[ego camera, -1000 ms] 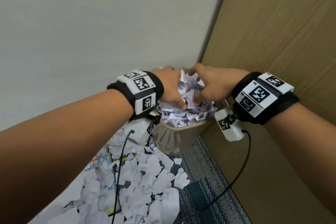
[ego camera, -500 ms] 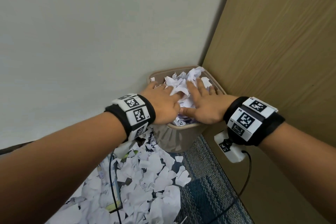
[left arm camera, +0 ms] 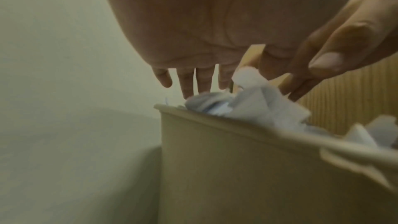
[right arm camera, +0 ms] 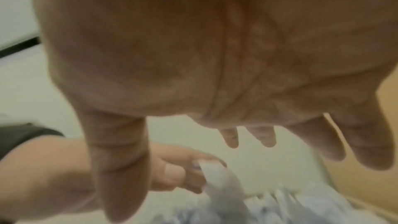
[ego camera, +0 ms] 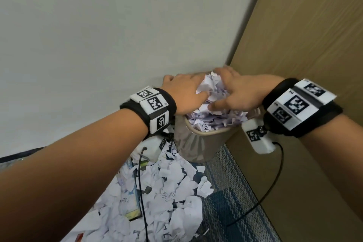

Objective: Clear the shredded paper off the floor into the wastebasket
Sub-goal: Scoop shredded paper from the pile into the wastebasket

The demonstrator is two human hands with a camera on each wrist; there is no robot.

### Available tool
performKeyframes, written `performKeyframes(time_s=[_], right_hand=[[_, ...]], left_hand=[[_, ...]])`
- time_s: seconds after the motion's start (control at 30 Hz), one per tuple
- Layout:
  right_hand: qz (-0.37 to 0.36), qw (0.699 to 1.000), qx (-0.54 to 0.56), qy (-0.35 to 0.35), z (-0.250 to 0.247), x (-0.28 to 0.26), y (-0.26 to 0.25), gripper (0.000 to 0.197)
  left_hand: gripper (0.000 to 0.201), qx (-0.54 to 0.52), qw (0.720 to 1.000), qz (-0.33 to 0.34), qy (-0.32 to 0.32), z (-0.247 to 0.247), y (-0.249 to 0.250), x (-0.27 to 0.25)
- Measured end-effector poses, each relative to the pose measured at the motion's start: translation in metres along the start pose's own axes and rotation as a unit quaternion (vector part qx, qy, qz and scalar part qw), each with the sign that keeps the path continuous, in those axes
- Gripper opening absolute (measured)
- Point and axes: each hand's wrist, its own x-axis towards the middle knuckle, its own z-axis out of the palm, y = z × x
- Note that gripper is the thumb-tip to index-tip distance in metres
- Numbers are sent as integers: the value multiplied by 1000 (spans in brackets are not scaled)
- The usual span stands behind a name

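Shredded paper (ego camera: 214, 118) heaped above the rim of a beige wastebasket (ego camera: 198, 143), which stands in the corner between a pale wall (ego camera: 117, 35) and a wood-grain panel (ego camera: 314, 45). A crumpled wad pokes up between the two hands. Left hand (ego camera: 184, 94) palm down over the near-left side of the heap, fingers straight and spread, tips at the paper; nothing gripped. Right hand (ego camera: 239, 92) likewise flat over the right side, fingers extended and splayed, thumb reaching toward the left hand; in the right wrist view its fingers (right arm camera: 230, 137) hang straight above the blurred scraps. Both hands open, palms down on the pile.

More paper scraps (ego camera: 167, 192) cover the floor in front of and left of the basket, touching its base, over a blue-grey carpet (ego camera: 231, 202). A printed booklet (ego camera: 131, 182) lies half buried among them. Black cables (ego camera: 141, 182) trail from the wrist cameras (ego camera: 257, 139) across the scraps and carpet.
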Motion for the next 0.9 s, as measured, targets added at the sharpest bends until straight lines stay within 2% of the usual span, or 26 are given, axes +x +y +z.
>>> performKeyframes(time_s=[0.1,0.2,0.27,0.33,0.4,0.47,0.57,0.67,0.77,0.9], right_hand=[[-30,994,20,99,-16,-14,-19,91],[-82,974,42,205,-15,-20,-50,72],[-132,965,52,219,-6,-21,-78,62],[-181,961,58,203,10,-18,-106,55],[-217,961,45,164,34,-11,-133,50],[-234,967,17,101,63,-1,-157,48],[-239,971,-25,6,106,21,-185,45],[-224,970,-72,-56,145,42,-208,46],[-204,968,-109,-94,184,56,-225,63],[-213,964,-118,-105,230,59,-243,75]], left_hand=[[50,-21,999,-9,28,-11,-11,-4],[44,-45,994,-28,95,-22,-33,-19],[40,-64,987,-47,140,-25,-56,-38],[37,-62,984,-78,146,-17,-86,-63],[34,-29,988,-112,106,-2,-118,-92],[33,45,989,-133,33,15,-151,-122],[38,151,973,-160,-64,29,-197,-163],[40,216,954,-166,-126,40,-226,-196],[43,222,943,-181,-171,58,-241,-227],[46,176,922,-250,-238,82,-265,-273]])
